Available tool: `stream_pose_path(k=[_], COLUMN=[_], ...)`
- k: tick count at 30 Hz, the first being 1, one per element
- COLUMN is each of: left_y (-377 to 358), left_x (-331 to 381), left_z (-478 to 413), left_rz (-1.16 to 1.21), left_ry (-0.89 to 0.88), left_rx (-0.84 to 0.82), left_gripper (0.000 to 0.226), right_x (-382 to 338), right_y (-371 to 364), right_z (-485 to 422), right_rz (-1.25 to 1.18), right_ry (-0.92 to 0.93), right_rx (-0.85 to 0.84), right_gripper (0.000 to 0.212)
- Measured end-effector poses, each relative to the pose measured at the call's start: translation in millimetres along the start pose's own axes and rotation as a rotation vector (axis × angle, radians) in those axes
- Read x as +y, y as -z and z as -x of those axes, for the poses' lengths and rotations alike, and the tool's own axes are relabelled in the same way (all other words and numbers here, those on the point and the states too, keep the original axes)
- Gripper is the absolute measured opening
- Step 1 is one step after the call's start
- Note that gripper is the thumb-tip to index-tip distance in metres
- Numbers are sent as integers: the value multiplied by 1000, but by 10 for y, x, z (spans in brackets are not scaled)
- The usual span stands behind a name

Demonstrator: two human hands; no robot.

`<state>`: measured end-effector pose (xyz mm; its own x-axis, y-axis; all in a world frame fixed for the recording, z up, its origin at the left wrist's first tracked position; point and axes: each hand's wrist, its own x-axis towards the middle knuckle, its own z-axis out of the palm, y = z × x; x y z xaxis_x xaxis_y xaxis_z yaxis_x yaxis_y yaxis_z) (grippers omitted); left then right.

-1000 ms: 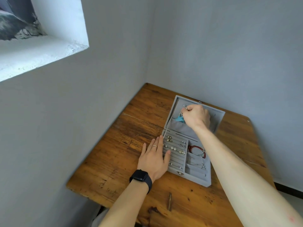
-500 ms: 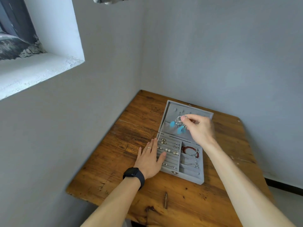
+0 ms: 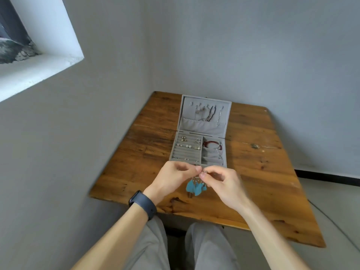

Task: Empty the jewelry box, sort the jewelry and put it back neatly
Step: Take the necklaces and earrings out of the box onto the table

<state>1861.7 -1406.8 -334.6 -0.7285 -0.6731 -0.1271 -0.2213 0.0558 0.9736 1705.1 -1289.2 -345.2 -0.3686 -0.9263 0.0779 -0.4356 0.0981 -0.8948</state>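
Setting: a corner of grey walls, with a white window recess (image 3: 39,61) high and to the left of the jewelry box. A worn wooden surface (image 3: 253,172) fills the corner.

Item 1: jewelry box (image 3: 185,153), grey, velvet-lined, standing open near the middle of the surface. Its lid (image 3: 200,125) is raised on the far side.
- Left half of the box: ring rolls carrying pearl studs (image 3: 188,146) and a few small metal pieces.
- Right half of the box: a red bracelet (image 3: 212,144) in the far compartment.
- Lid: thin chains and cords (image 3: 209,113) hang into a fabric pocket.

Item 2: blue feather earrings (image 3: 194,187), out of the box, held in the air just in front of its near edge. The feathers hang down between the two hands.
- Left hand (image 3: 173,178): fingers curled, thumb and forefinger pinching the metal top of the earrings. A black wristband (image 3: 143,204) is on this wrist.
- Right hand (image 3: 224,184): fingers curled, fingertips pinching the same metal top from the other side.

Not legible:
- The fingers cover the hooks, so it cannot be told whether this is one piece or a tangled pair.
- The left hand hides part of the box's front edge.
- The small pieces in the nearest ring rolls and the right compartments are too small to identify.

Also in view: grey trousers (image 3: 152,246) below the near edge of the surface.
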Motion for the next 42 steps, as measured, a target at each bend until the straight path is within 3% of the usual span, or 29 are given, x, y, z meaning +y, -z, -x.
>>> stream_pose_path(k=[9, 15, 23, 30, 38, 42], left_y=[-156, -179, -151, -147, -147, -146], left_x=[-156, -194, -198, -225, -247, -285], left_z=[250, 289, 275, 267, 263, 230], left_rz=[74, 232, 319, 369, 718, 742], left_ry=[60, 187, 209, 195, 290, 272], left_rx=[9, 29, 37, -10, -44, -31], left_gripper=[15, 23, 16, 25, 31, 24], right_x=[131, 129, 181, 206, 236, 270], right_y=[-188, -177, -74, 7, -6, -17], right_z=[424, 497, 526, 556, 520, 486], right_rz=[-85, -227, -206, -266, -312, -305], right_ry=[-81, -182, -264, -297, -289, -299], right_rx=[40, 140, 144, 121, 126, 124], right_gripper=[17, 15, 27, 22, 13, 15])
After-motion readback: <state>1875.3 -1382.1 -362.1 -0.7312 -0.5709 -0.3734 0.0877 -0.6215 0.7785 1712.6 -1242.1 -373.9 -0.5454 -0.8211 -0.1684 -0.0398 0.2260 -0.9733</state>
